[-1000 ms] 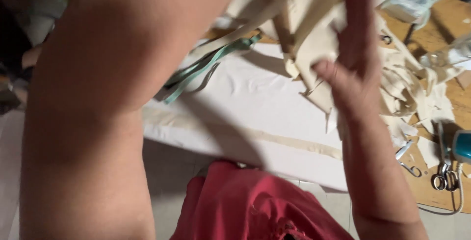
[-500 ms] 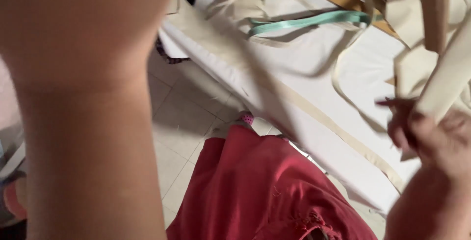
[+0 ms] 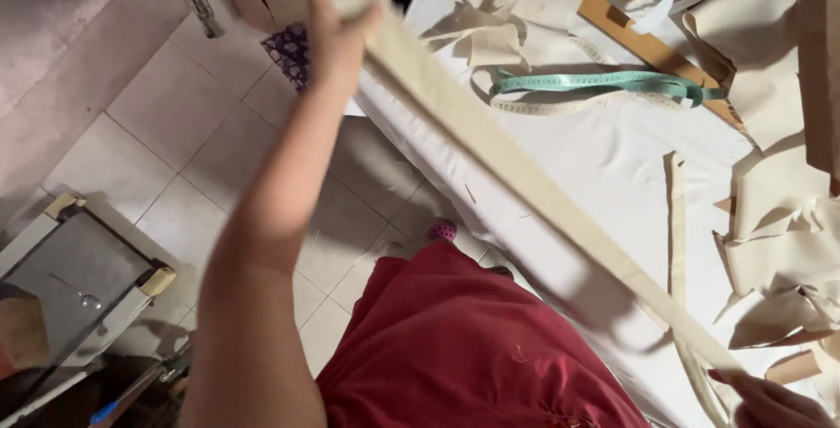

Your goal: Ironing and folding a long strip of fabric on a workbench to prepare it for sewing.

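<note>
My left hand (image 3: 337, 17) is raised far out over the tiled floor beyond the edge of the white table (image 3: 604, 165), fingers closed in a pinch on one end of a long beige fabric strip (image 3: 525, 174). From there the strip runs taut and slanting down across the table's near edge, passing below the green measuring tape (image 3: 604, 82) that lies on the table. It ends at my right hand (image 3: 770, 402), low at the table's near corner, which seems to grip it, though only the fingertips show.
</note>
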